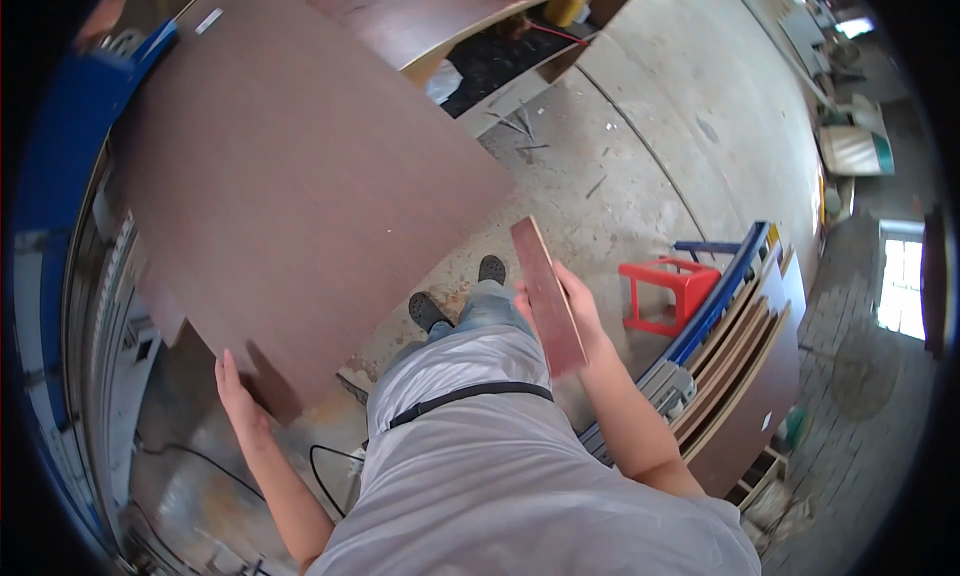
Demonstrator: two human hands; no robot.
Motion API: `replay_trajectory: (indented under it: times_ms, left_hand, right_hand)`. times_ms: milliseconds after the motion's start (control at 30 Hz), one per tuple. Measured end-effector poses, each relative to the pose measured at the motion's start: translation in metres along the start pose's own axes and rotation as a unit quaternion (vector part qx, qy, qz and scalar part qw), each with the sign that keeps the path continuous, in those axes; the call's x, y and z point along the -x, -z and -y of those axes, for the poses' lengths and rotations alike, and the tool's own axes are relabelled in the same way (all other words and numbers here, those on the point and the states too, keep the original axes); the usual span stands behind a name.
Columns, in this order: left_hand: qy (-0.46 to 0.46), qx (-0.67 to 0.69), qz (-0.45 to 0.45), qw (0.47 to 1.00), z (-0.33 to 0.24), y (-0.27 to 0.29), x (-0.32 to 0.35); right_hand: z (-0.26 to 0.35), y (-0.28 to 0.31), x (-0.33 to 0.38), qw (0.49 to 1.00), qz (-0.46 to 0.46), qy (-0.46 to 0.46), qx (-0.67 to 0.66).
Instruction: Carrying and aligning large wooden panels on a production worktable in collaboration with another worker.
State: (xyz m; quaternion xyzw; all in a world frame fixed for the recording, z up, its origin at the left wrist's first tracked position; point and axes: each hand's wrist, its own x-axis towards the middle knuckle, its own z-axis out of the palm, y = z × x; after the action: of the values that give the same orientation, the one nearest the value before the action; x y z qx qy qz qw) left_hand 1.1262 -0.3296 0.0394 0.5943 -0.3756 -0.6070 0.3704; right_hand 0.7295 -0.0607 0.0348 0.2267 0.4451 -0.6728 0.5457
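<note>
At nine to eleven o'clock in the head view, a large dark-brown board (300, 176) lies broad and flat on a metal-framed desk (95, 276), its near corner jutting out over the floor toward the person; lying flat like this, the desk carries its weight and the overhanging corner gives a place to take hold. The left hand (238, 391) is at that corner, at about seven o'clock, palm flat against the board's edge with the fingers stretched out and close together rather than curled, so it presses or steadies the panel and does not grip it from above. Just right of centre, near four o'clock, the right hand (570, 311) holds a narrow brown strip (548, 296) of the same material, turned on edge so its pale core shows along one side; the fingers wrap round its far face, the thumb side is hidden behind the strip, and the grip sits near the middle, which would keep so long a piece balanced in one hand. The strip points away toward twelve o'clock, clear of the big board and not touching it. Below lie the person's two dark shoes (460, 291) on a dusty concrete floor (640, 166). At three o'clock stands a red plastic stool (668, 294), and beside it a blue rack (725, 296) holds several more brown panels (750, 376) leaning upright on edge.
</note>
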Motion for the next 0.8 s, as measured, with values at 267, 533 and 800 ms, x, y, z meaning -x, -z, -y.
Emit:
replay_trajectory:
  times_ms: [267, 533, 800]
  left_hand:
    - [-0.031, -0.089, -0.045, 0.995, 0.007, -0.035, 0.007]
    - [-0.019, -0.063, -0.066, 0.996, 0.009, -0.047, 0.009]
    - [-0.02, -0.071, -0.077, 0.994, 0.008, -0.052, 0.011]
  right_hand:
    - [0.067, -0.057, -0.047, 0.996, 0.081, -0.025, -0.001]
    - [0.108, -0.081, 0.044, 0.993, 0.119, -0.016, -0.015]
    - [0.054, -0.059, -0.022, 0.995, -0.027, -0.097, -0.013]
